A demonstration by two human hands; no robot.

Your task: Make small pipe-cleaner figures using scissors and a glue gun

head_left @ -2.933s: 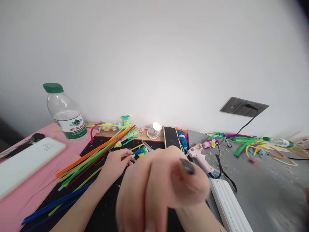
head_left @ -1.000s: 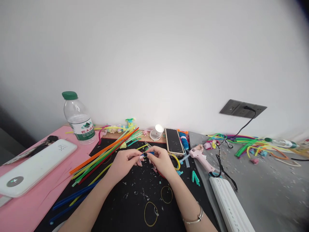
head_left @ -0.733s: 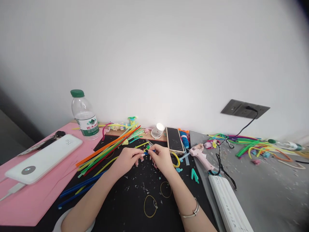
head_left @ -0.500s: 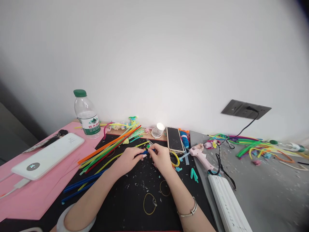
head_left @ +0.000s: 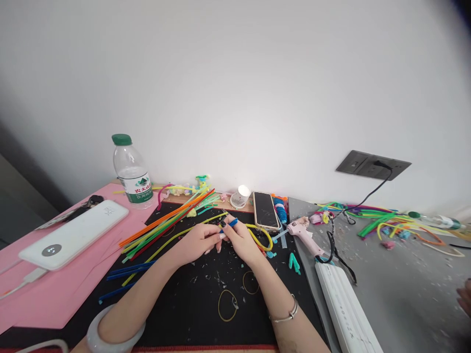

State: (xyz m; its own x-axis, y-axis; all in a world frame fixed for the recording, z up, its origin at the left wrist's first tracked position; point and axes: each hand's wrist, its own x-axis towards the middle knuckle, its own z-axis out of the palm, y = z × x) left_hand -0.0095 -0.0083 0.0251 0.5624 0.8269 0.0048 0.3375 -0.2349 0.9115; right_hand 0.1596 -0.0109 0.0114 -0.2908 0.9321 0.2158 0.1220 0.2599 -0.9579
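Observation:
Over the black mat, my left hand (head_left: 198, 242) and my right hand (head_left: 241, 241) meet, fingertips nearly touching. Between them is a short blue pipe cleaner (head_left: 232, 222), its end sticking out up and right past my right fingers. Both hands are closed in a pinch on it; my fingers hide its lower part. Longer blue pipe cleaners (head_left: 127, 270) lie beside my left forearm. A bundle of orange, green and red pipe cleaners (head_left: 165, 223) rests behind my left hand. A looped yellow pipe cleaner (head_left: 265, 240) lies just right of my right hand.
A phone (head_left: 265, 211), paper cup (head_left: 241, 197) and pink glue gun (head_left: 305, 237) stand behind and to the right. A power strip (head_left: 346, 309) lies right, a power bank (head_left: 75, 235) and water bottle (head_left: 133, 176) left. Another person's hand (head_left: 465, 296) shows at the right edge.
My hands have turned the blue pipe cleaner so its end slants up to the right. The green bit at my fingertips is out of sight. Another person's hand has appeared at right.

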